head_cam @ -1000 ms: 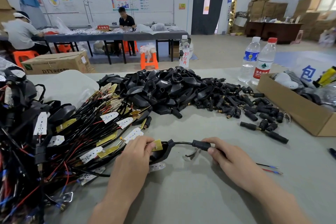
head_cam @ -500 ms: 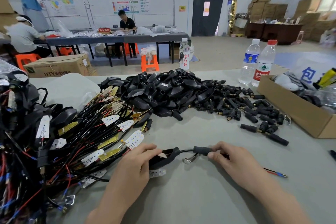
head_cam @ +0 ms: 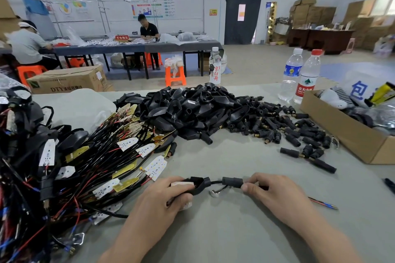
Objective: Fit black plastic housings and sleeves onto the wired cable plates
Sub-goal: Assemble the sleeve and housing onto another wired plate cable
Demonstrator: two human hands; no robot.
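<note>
Many housings (head_cam: 192, 109) lie heaped on grey table (head_cam: 235, 232).

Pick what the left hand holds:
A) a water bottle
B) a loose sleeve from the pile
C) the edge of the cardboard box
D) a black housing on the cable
D: the left hand curls round the housing, with a plate in it, while the right hand pinches the cable by the sleeve.
</note>
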